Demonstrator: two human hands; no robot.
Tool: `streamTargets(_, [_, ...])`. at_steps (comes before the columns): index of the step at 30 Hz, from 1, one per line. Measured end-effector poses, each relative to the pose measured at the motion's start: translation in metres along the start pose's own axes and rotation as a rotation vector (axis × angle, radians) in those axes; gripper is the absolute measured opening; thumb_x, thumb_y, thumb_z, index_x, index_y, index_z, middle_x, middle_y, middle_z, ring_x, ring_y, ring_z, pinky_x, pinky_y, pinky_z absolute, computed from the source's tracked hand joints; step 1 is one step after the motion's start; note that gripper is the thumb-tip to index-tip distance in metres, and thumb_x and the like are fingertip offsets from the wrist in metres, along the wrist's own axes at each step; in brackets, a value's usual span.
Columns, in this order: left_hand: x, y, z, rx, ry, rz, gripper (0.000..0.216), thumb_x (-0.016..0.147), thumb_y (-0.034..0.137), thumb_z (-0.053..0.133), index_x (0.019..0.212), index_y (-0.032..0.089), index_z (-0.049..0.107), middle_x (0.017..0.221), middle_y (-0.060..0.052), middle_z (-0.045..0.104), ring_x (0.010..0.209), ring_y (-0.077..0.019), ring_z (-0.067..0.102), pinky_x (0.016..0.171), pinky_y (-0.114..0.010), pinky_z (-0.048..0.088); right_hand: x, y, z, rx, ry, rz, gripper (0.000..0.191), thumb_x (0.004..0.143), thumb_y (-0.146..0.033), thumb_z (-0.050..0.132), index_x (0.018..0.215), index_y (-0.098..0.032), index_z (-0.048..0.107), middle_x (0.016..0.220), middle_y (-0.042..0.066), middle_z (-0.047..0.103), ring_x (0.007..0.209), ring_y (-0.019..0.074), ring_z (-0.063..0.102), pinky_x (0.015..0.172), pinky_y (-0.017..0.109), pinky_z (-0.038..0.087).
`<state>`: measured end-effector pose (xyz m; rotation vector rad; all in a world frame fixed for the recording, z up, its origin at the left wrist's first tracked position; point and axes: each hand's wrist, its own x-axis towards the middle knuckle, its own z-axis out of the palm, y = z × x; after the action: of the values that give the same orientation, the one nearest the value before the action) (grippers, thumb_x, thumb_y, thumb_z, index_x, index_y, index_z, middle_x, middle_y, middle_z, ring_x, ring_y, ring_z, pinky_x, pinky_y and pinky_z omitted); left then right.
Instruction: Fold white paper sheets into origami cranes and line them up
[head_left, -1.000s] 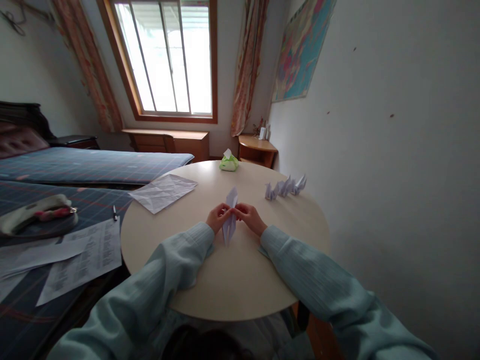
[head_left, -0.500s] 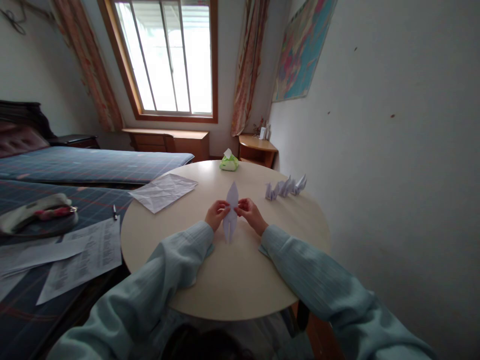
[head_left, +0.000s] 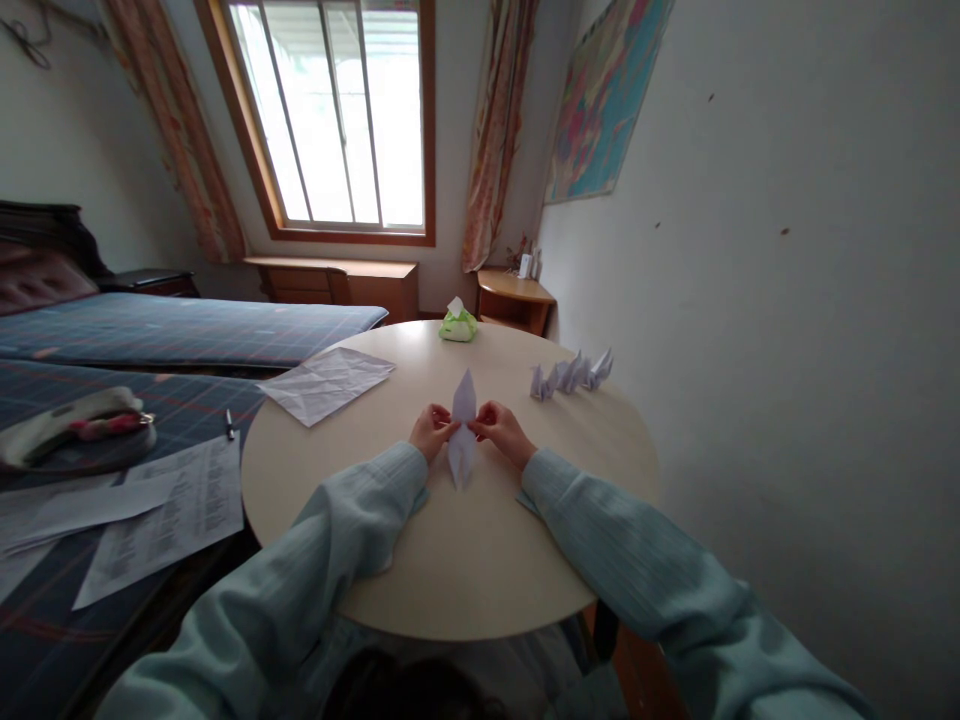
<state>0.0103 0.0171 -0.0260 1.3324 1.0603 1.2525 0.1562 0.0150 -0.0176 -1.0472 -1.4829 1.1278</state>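
A folded white paper [head_left: 464,394], long and pointed at both ends, is held up over the middle of the round table [head_left: 480,570]. My left hand [head_left: 433,431] pinches its left edge near the middle. On the opposite edge, the fingers of my right hand [head_left: 504,430] are closed on the same paper. Its upper point leans away from me and the lower point comes towards me. Several folded paper figures [head_left: 571,374] stand in a row at the table's right. A creased white sheet [head_left: 330,384] lies at the left.
A green tissue pack [head_left: 457,323] stands at the table's far edge. To the left, a bed [head_left: 187,400] holds printed sheets [head_left: 172,510], a pen [head_left: 229,425] and a grey-white bag-like item [head_left: 82,430]. A white wall [head_left: 787,350] rises on the right.
The folded paper's upper point has come down slightly. The split at its lower end looks closed up now. Both hands have shifted only a little, and everything else is still.
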Motion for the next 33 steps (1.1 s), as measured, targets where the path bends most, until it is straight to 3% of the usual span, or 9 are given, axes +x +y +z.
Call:
streamTargets(5, [0.002, -0.004, -0.006, 0.456, -0.033, 0.139, 0.013, 0.06, 0.016, 0.058, 0.065, 0.016, 0.046, 0.063, 0.001, 0.053, 0.063, -0.0125, 0.055, 0.062, -0.028, 0.045, -0.001, 0.001, -0.003, -0.464, 0.067, -0.082, 0.02, 0.06, -0.027, 0.061, 0.062, -0.016, 0.043, 0.057, -0.004, 0.047, 0.052, 0.0092, 0.047, 0.053, 0.025, 0.04])
streamTargets(8, [0.001, -0.002, -0.009, 0.752, -0.041, 0.338, 0.012, 0.058, 0.015, 0.06, 0.069, 0.017, 0.055, 0.084, -0.004, 0.055, 0.084, -0.0185, 0.053, 0.079, -0.035, 0.041, -0.001, 0.002, -0.006, -0.766, 0.112, -0.244, 0.016, 0.059, -0.022, 0.062, 0.064, -0.015, 0.048, 0.066, 0.0, 0.049, 0.062, 0.0116, 0.046, 0.061, 0.027, 0.039])
streamTargets(10, [0.002, -0.003, -0.01, 0.843, -0.119, 0.464, 0.014, 0.061, 0.015, 0.058, 0.074, 0.018, 0.059, 0.094, -0.006, 0.055, 0.093, -0.0199, 0.05, 0.086, -0.036, 0.038, 0.0, 0.003, -0.008, -0.849, 0.097, -0.344, 0.013, 0.062, -0.021, 0.061, 0.066, -0.015, 0.051, 0.073, 0.003, 0.05, 0.069, 0.0133, 0.046, 0.065, 0.027, 0.039])
streamTargets(13, [0.006, -0.007, -0.013, 0.871, -0.314, 0.502, 0.02, 0.071, 0.015, 0.045, 0.083, 0.018, 0.061, 0.094, -0.005, 0.059, 0.091, -0.0178, 0.052, 0.086, -0.033, 0.039, 0.001, 0.006, -0.01, -0.881, -0.035, -0.447, 0.001, 0.07, -0.017, 0.053, 0.069, -0.016, 0.054, 0.076, 0.004, 0.053, 0.076, 0.0139, 0.047, 0.071, 0.027, 0.038])
streamTargets(17, [0.011, -0.013, -0.02, 0.84, -0.474, 0.5, 0.029, 0.073, 0.022, 0.046, 0.099, 0.016, 0.058, 0.104, -0.008, 0.057, 0.098, -0.019, 0.05, 0.09, -0.031, 0.037, -0.001, 0.008, -0.014, -0.868, -0.186, -0.464, 0.011, 0.076, -0.016, 0.046, 0.08, -0.018, 0.055, 0.08, 0.004, 0.058, 0.081, 0.0135, 0.05, 0.076, 0.028, 0.038])
streamTargets(21, [0.015, -0.013, -0.028, 0.77, -0.619, 0.528, 0.042, 0.069, 0.032, 0.053, 0.108, 0.015, 0.052, 0.115, -0.01, 0.051, 0.109, -0.0207, 0.043, 0.095, -0.032, 0.031, -0.006, 0.004, -0.021, -0.837, -0.321, -0.5, 0.022, 0.074, -0.023, 0.051, 0.095, -0.018, 0.053, 0.097, 0.006, 0.057, 0.093, 0.0154, 0.049, 0.085, 0.032, 0.036])
streamTargets(27, [0.013, -0.009, -0.03, 0.752, -0.647, 0.454, 0.059, 0.059, 0.04, 0.062, 0.112, 0.019, 0.048, 0.122, -0.009, 0.044, 0.115, -0.022, 0.036, 0.098, -0.034, 0.024, -0.009, 0.001, -0.029, -0.761, -0.435, -0.482, 0.053, 0.065, -0.038, 0.058, 0.111, -0.018, 0.045, 0.114, 0.009, 0.049, 0.107, 0.02, 0.042, 0.093, 0.037, 0.031])
streamTargets(33, [0.004, -0.005, -0.026, 0.728, -0.531, 0.413, 0.061, 0.053, 0.041, 0.065, 0.109, 0.021, 0.051, 0.122, -0.007, 0.044, 0.115, -0.0209, 0.036, 0.099, -0.031, 0.022, -0.01, 0.001, -0.027, -0.797, -0.451, -0.468, 0.059, 0.064, -0.044, 0.057, 0.115, -0.018, 0.042, 0.122, 0.01, 0.041, 0.115, 0.0214, 0.035, 0.096, 0.039, 0.026])
